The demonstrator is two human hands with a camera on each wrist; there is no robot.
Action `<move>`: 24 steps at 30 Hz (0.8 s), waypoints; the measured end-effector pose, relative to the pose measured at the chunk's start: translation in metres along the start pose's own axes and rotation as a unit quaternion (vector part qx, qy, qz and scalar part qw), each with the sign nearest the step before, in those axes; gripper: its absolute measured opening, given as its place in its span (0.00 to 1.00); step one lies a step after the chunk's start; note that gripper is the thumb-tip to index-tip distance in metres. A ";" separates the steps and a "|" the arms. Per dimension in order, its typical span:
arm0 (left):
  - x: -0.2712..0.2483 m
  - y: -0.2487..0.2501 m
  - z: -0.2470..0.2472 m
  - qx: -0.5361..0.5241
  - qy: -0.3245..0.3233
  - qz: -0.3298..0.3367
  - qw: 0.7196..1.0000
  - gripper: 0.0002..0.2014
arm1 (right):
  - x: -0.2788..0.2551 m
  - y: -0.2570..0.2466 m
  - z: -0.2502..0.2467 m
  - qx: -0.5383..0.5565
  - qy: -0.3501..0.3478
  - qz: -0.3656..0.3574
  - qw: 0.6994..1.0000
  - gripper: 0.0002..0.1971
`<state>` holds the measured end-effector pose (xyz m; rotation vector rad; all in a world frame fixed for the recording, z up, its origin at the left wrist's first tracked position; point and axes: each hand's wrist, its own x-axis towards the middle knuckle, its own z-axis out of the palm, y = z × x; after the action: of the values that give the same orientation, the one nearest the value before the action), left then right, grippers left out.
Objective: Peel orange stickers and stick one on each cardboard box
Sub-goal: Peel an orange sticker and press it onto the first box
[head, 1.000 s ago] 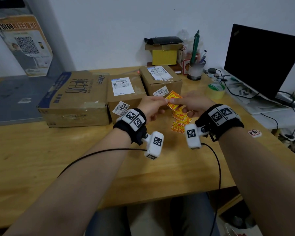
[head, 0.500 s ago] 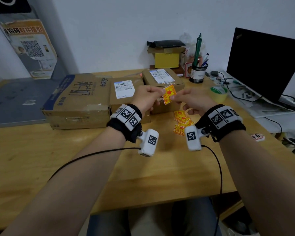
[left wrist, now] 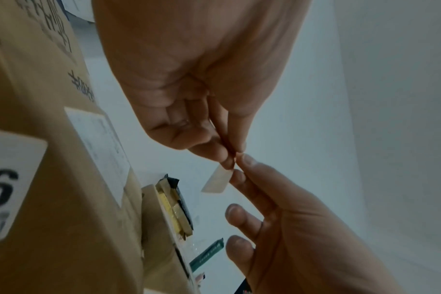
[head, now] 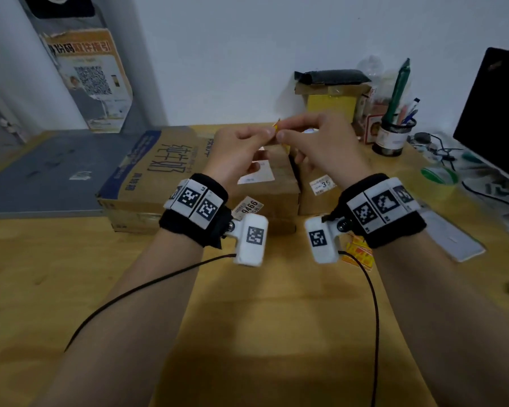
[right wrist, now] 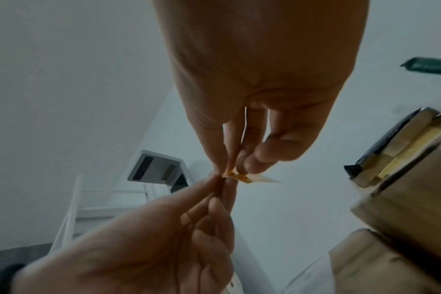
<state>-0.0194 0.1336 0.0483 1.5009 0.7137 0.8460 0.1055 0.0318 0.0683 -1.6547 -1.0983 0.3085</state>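
Sticker (right wrist: 239, 176) orange, small, edge-on, curled, pinched between both hands.

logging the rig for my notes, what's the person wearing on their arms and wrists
Bare forearms, no sleeves. Each wrist has a black band: the left wrist band and right wrist band carry white tiles printed with black square codes. A small white camera box with the same kind of code hangs under each, with a thin black cable trailing back.

Dim, bluish light everywhere. My fingers (left wrist: 227, 157) look soft and smeared close up; the wall beyond them glows pale. Below my fingertips the cardboard boxes (head: 188, 171) bend toward the frame's edges.
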 end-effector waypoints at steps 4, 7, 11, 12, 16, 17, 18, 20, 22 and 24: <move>0.011 -0.005 -0.008 -0.009 -0.008 0.012 1.000 0.10 | 0.012 0.002 0.008 0.022 0.003 -0.001 1.000 0.05; 0.019 -0.008 -0.007 -0.030 -0.010 0.019 0.999 0.10 | 0.020 0.005 0.011 0.031 0.009 -0.014 0.999 0.05; 0.025 -0.014 -0.004 -0.062 -0.013 0.023 0.998 0.12 | 0.025 0.012 0.013 0.056 0.021 -0.013 0.998 0.05; 0.026 -0.016 -0.003 -0.067 -0.012 0.022 0.997 0.12 | 0.026 0.014 0.014 0.063 0.024 -0.008 0.998 0.05; 0.026 -0.021 0.000 -0.074 0.005 0.014 0.997 0.10 | 0.028 0.021 0.017 0.060 0.021 -0.014 0.998 0.05; 0.026 -0.023 0.001 -0.072 0.006 0.013 0.997 0.10 | 0.028 0.023 0.017 0.056 0.019 -0.017 0.998 0.05; 0.025 -0.024 0.001 -0.071 0.005 0.013 0.997 0.11 | 0.028 0.024 0.017 0.054 0.018 -0.021 0.998 0.05; 0.026 -0.027 0.001 -0.072 0.003 0.015 0.997 0.12 | 0.028 0.026 0.017 0.054 0.018 -0.029 0.998 0.05; 0.028 -0.028 0.000 -0.070 0.003 0.013 0.997 0.12 | 0.029 0.028 0.018 0.051 0.016 -0.032 0.998 0.06; 0.031 -0.029 -0.002 -0.070 0.004 0.011 0.997 0.12 | 0.030 0.029 0.020 0.054 0.011 -0.031 0.998 0.07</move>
<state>-0.0028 0.1629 0.0229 1.3832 0.6315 0.9008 0.1224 0.0679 0.0451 -1.5220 -1.0967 0.3034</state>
